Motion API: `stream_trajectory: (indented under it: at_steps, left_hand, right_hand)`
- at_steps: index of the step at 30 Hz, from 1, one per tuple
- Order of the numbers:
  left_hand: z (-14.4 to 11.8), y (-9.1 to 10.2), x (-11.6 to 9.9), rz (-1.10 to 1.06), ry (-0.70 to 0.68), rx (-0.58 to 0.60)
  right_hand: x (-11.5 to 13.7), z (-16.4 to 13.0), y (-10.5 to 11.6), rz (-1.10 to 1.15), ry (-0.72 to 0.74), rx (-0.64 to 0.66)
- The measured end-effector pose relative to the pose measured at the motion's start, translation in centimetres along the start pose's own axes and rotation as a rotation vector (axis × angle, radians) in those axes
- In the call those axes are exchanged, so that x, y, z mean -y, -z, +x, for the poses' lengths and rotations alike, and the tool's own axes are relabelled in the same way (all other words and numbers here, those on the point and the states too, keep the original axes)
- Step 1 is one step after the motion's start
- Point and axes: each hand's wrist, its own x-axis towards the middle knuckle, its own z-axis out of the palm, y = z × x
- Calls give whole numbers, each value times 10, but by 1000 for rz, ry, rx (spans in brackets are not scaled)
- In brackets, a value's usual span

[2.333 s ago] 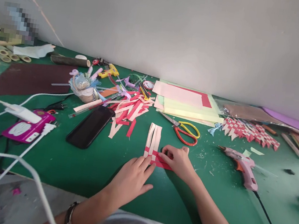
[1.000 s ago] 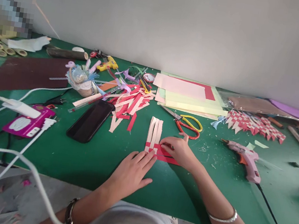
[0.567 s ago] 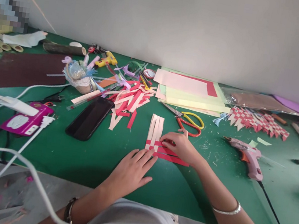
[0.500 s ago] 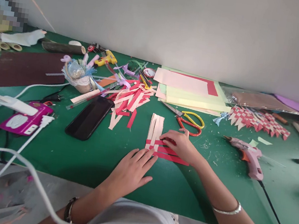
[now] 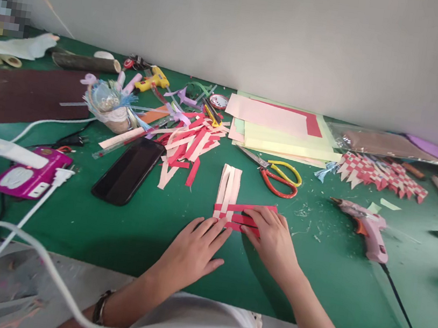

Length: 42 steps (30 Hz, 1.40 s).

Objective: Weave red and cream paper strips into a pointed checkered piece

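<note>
The left hand hides the near left corner of a small weave of flat paper strips, so how the strips end there cannot be made out; the right hand covers part of the weave's red paper strips, though the end of the farthest one shows beyond its knuckles. The weave lies flat on the green-topped bench, nearer the front edge than the scissors with one yellow and one red handle. Its pale pink paper strips run side by side toward the back edge with narrow gaps between them, and the red ones cross them and fan out loosely toward the bench's right end; where they cross, a few red and pink checks show. The left hand is spread nearly flat, fingertips pressing on the weave, gripping nothing. The right hand is half open, thumb and fingers apart over the red strips; whether it pinches any cannot be told. A thick white cable crosses the front left edge and blocks some of the view below; the bench's right end is cut off.
</note>
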Motion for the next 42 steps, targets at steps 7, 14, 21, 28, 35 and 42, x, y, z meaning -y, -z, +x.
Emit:
stream_trajectory:
  at_steps: [7, 14, 21, 28, 35, 42]
  left_hand:
    - [-1, -2, 0, -16, 5, -13]
    - [-2, -3, -1, -14, 2, -24]
    - [-2, -3, 0, -3, -3, -16]
    - [-2, -4, 0, -12, -4, -35]
    - [-1, -6, 1, -35, 2, -46]
    - [0, -8, 0, -68, 3, -73]
  right_hand:
    - [2, 7, 0, -28, -14, 22]
    - [13, 14, 4, -88, 55, 69]
    - [16, 18, 9, 142, -122, 111]
    - [6, 21, 0, 227, -178, 125]
    - [6, 22, 4, 214, -106, 147]
    - [10, 22, 3, 41, -40, 153]
